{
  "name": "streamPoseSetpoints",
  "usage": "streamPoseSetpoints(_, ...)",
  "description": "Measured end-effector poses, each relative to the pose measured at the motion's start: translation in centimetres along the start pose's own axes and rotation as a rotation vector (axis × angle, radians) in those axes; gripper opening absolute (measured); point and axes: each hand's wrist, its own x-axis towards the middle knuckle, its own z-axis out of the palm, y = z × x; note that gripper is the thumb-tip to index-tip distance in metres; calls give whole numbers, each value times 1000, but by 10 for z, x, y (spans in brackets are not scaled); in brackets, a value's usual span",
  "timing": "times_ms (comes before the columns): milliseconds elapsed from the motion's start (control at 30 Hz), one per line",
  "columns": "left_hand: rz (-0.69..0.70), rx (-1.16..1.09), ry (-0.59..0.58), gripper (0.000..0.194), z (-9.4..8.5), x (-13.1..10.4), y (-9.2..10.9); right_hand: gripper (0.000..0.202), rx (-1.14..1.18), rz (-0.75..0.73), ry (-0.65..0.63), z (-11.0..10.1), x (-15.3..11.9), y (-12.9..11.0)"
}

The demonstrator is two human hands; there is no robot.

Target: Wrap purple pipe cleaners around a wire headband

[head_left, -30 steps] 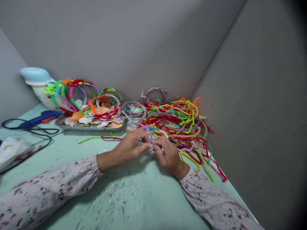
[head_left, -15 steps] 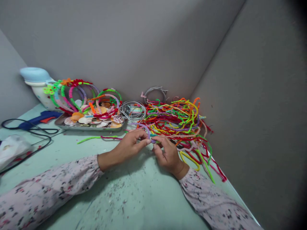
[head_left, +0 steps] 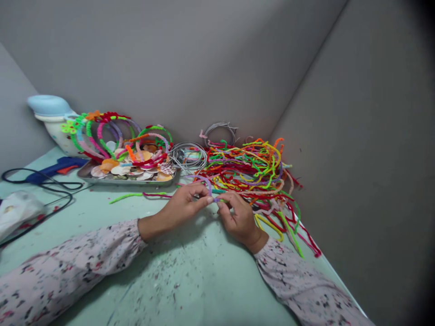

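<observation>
Speckled tabletop point(head_left: 190, 276) stretched open to the bottom edge — mid-frame, left hand point(head_left: 185, 201) and right hand point(head_left: 239, 218) pinched a fuzzy, curving purple stem point(head_left: 208, 182).

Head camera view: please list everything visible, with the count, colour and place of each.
Lidded container: one, white and light blue, back left
Glue gun: one, blue, beside tray
Cable: one, black, left
Crumpled bag: one, whitish, left edge
Metal tray: one, silver, left of centre
Seashells: many, white and orange, in tray
Pipe-cleaner hoops: several, multicoloured, over the tray
Wire coils: two, grey, right of tray
Loose pipe cleaners: many, multicoloured, mostly heaped right of centre
Held pipe cleaner: one, purple, centre
Tabletop: one, pale green, underneath
Walls: three, grey, left, back and right
Sleeves: two, pale floral print, lower corners
Left hand and right hand: two, bare, pinching held pipe cleaner
</observation>
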Motion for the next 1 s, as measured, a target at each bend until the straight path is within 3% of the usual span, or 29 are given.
streamPoseSetpoints(367, -85, -108, -34, 22, -1, 2, -3, 17, -30, -58, 11, 3, -4, 4)
streamPoseSetpoints(767, -290, -340, -124, 18, 0, 4, -8, 17, -37, -130, -12, 0, -4, 3)
streamPoseSetpoints(1000, -232, -251, -95, 22, 3, 3, -9, 20, 3, -70, -3, 2, -4, 4)
